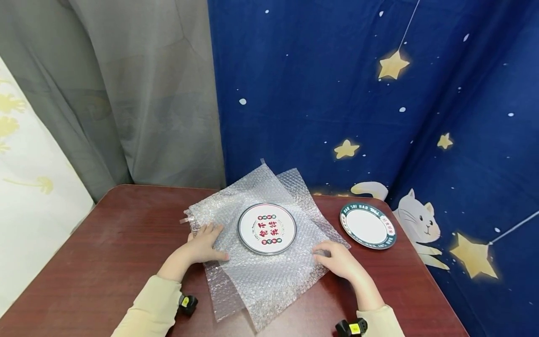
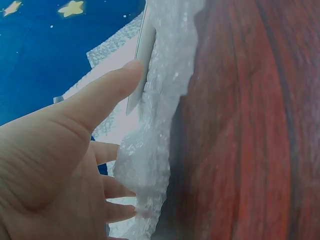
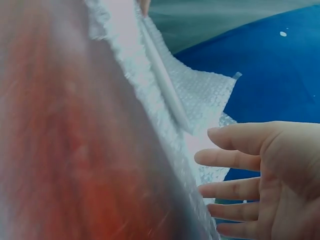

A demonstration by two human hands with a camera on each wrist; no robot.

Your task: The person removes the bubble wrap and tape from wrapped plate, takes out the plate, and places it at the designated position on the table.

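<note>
A white plate with a dark rim and red lettering lies on overlapping sheets of clear bubble wrap at the middle of the table. My left hand rests at the left part of the wrap, fingers spread and thumb pointing toward the plate. In the left wrist view its fingertips meet the wrap below the plate's edge. On the other side, my right hand is at the wrap's right part, its fingers loosely extended. Its fingertips are right by the wrap's edge in the right wrist view.
A second plate, white with a green lettered rim, lies at the table's back right corner. The reddish-brown table ends against a grey curtain and a blue star-patterned curtain. Dark wrist cameras sit at both sleeves.
</note>
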